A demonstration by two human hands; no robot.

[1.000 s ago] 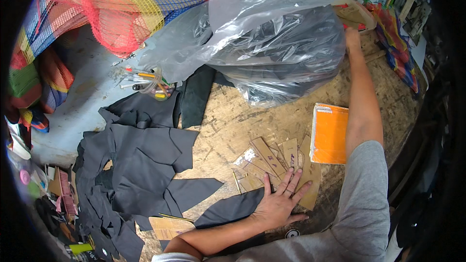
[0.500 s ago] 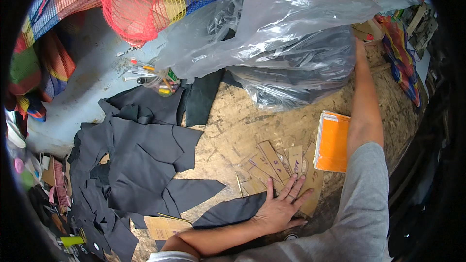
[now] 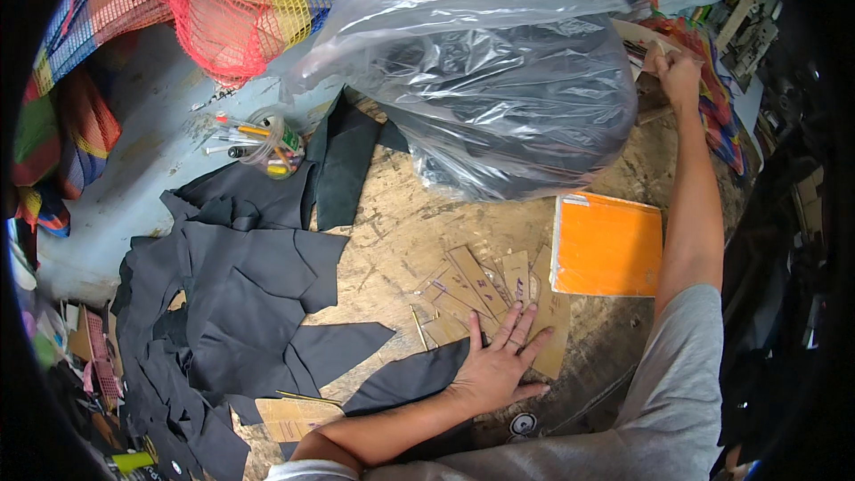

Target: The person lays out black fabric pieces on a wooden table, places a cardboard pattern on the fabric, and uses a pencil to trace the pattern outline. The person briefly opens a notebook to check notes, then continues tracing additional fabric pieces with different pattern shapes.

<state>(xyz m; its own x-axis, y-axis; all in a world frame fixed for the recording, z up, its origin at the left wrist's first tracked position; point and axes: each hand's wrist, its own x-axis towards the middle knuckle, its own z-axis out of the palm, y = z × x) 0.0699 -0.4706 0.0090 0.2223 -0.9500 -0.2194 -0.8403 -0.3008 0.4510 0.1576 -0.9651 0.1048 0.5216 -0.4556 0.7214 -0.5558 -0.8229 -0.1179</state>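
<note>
My left hand (image 3: 500, 363) lies with fingers spread on a fan of brown cardboard pattern pieces (image 3: 472, 283), some with pen marks. Beneath its wrist side runs a dark cut piece of sheet material (image 3: 405, 380). My right arm reaches to the far right, where my right hand (image 3: 679, 76) has its fingers curled over the edge of a pale shallow container (image 3: 631, 32). The container's contents are mostly hidden. Beside that arm rests an orange-covered book (image 3: 607, 248). A big clear plastic bag (image 3: 525, 107) full of dark material stands left of my right hand.
Dark grey cut pieces (image 3: 240, 276) are heaped along the left of the worn wooden table (image 3: 392, 205). A clear jar of pens (image 3: 274, 147) stands behind them. Coloured mesh (image 3: 223, 27) hangs at the upper left. A small cardboard piece (image 3: 294, 419) lies near my left forearm.
My right hand has come into view from behind the plastic bag, moving to the right at the container. The bag has slumped leftward and the view has shifted slightly. My left hand stays on the cardboard.
</note>
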